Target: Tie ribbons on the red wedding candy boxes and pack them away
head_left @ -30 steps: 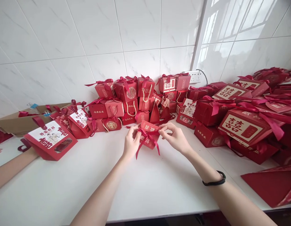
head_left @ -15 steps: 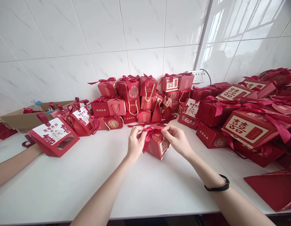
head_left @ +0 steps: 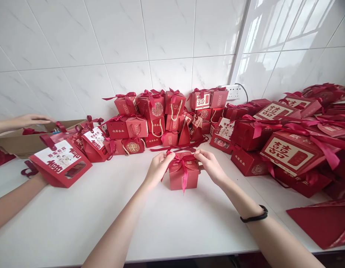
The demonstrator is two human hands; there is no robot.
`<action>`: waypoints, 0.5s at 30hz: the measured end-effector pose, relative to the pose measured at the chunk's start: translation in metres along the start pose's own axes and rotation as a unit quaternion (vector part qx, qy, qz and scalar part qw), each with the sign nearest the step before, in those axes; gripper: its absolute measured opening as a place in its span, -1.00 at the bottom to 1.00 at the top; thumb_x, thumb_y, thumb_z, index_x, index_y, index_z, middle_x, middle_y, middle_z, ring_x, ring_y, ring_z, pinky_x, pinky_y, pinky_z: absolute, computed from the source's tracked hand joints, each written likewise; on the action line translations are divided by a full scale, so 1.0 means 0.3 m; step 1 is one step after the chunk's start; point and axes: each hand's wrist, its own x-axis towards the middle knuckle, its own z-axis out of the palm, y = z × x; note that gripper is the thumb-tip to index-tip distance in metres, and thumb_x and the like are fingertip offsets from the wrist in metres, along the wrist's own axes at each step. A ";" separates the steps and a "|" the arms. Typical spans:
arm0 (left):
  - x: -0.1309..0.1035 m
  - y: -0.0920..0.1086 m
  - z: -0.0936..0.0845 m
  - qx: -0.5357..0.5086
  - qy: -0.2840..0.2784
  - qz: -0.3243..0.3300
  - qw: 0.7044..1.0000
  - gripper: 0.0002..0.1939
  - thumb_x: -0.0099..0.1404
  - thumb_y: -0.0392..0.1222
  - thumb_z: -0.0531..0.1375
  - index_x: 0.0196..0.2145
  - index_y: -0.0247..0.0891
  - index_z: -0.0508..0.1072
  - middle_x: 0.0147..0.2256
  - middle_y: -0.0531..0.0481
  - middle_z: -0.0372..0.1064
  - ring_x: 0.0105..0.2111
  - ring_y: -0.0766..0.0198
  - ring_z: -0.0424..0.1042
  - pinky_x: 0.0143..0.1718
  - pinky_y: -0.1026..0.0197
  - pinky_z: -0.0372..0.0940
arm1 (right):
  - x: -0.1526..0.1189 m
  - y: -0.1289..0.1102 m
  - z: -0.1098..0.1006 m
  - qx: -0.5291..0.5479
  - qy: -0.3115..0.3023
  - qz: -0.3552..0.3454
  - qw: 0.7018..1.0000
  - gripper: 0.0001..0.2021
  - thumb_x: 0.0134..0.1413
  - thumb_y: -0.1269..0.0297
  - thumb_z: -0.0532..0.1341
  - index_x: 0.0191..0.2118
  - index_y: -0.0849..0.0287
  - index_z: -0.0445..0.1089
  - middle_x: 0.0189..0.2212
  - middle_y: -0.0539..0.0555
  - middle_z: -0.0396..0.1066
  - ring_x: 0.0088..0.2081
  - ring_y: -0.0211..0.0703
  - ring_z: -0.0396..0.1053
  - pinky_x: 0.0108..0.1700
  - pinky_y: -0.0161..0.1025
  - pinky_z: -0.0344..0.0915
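Observation:
A small red box stands upright on the white table in front of me, one flat side facing me. Across its top runs a shiny red ribbon, with one end hanging down the front. My left hand pinches the ribbon at the box's upper left. At the upper right, my right hand pinches the ribbon's other side, with a black band on that wrist.
Red gift boxes are stacked along the tiled wall, and a larger pile fills the right. At left, another person's hands are near a red bag and a cardboard box. A power strip is behind.
The box between my hands has turned so a flat side faces me, and a ribbon end now hangs down its front. Another person's hand has appeared over the cardboard box.

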 end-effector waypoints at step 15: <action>0.014 -0.021 -0.015 0.053 -0.016 0.047 0.997 -0.64 0.13 0.13 0.16 -0.50 -0.26 0.34 -0.49 0.04 0.31 -0.48 0.31 0.28 -0.49 0.32 0.16 | 0.009 0.010 -0.004 -0.028 -0.014 0.040 0.999 -0.61 -0.16 -0.07 0.25 -0.50 0.22 0.33 -0.62 -0.02 0.27 -0.60 -0.33 0.20 -0.62 -0.36 0.18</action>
